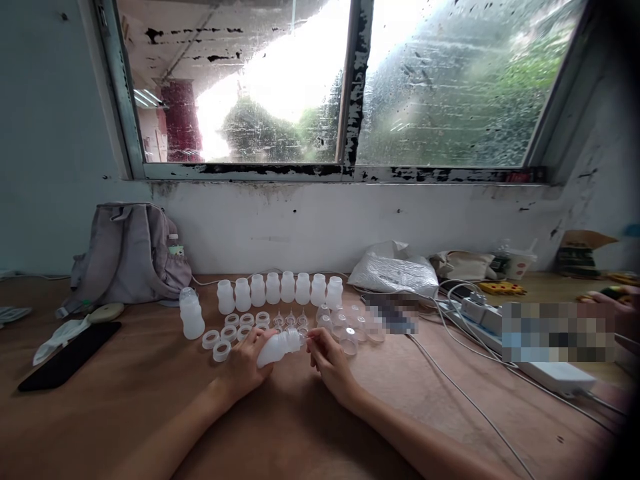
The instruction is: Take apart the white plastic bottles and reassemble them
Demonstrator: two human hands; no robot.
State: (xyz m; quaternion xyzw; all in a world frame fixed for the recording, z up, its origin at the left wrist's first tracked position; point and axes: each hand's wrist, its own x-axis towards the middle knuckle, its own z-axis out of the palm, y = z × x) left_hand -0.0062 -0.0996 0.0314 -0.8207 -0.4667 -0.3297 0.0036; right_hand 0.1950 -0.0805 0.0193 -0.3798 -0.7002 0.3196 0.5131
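Observation:
My left hand (247, 360) is wrapped round a frosted baby bottle (274, 351), which lies tilted with its neck to the right. At the bottle's neck, the fingertips of my right hand (327, 360) pinch the tip of a clear nipple (303, 339); its details are too small to make out. Loose white collar rings (222, 351) lie by my left hand. Behind the held bottle are several clear nipples (290, 320), and to their right several clear dome caps (349, 343). A row of open bottle bodies (273, 288) stands farther back. Another bottle (191, 315), fitted with a top, stands at left.
A grey backpack (127, 257) leans on the wall at left, with a black flat pad (70, 357) before it. At right are a silver package (395, 272), cables and a white power strip (555, 377). Another person's hand (613, 303) shows at the right edge.

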